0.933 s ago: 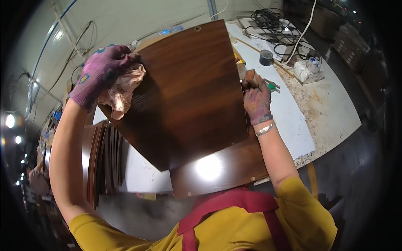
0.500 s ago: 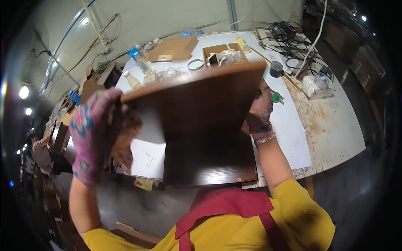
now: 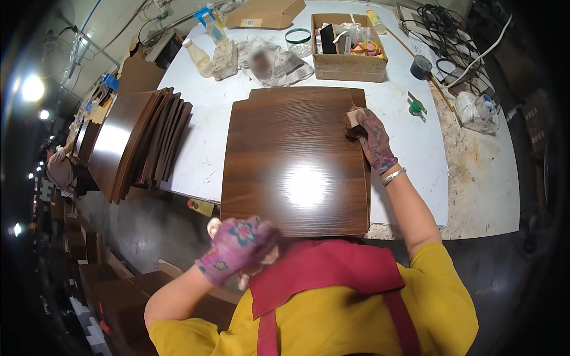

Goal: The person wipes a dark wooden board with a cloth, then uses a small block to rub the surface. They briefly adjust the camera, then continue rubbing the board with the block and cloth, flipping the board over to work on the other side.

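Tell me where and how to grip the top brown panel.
Probably best by its left edge, coming from the left and pinching above and below. The top brown panel lies flat with no visible handle; a strip of the panel beneath shows at its right, while its left edge looks freer. The right hand is at the right edge.

Brown panel (image 3: pixel 267 136) was tilted up, now flat on lower panel (image 3: pixel 358 97). Left hand (image 3: pixel 242 244), with cloth (image 3: pixel 271 256), went from panel's 10 o'clock to 7 o'clock.
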Motion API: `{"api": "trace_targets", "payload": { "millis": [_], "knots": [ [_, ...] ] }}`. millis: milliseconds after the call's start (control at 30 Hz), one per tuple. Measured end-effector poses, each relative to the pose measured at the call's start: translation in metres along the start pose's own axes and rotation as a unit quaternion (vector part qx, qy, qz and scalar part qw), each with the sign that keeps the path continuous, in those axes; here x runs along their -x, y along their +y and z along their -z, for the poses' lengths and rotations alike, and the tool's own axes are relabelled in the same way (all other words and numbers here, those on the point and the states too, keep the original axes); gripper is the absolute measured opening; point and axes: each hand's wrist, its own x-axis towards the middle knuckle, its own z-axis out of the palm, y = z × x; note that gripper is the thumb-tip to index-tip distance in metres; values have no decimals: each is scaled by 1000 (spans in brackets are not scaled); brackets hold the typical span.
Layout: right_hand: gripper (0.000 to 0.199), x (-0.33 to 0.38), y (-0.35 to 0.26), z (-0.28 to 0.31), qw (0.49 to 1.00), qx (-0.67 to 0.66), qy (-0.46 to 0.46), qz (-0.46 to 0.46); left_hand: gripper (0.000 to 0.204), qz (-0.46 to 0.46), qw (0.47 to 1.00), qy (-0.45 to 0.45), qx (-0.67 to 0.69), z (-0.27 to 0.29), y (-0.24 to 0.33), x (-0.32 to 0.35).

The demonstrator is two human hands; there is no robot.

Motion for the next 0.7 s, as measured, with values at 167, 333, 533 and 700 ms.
{"api": "trace_targets", "payload": {
  "millis": [167,333,533,700],
  "knots": [
    [36,10,-11,10,979,-179,-23,-93,24,139,905,197,351,21,-55,-53],
    [37,26,-13,-18,956,-233,-140,-109,40,31,866,202,456,0,-45,-133],
    [37,45,-8,-33,906,-349,-120,-207,60,-135,892,136,410,20,-30,-193],
    [39,49,-1,-52,930,-265,59,-248,56,-240,883,92,394,11,-40,-219]
  ]
}}
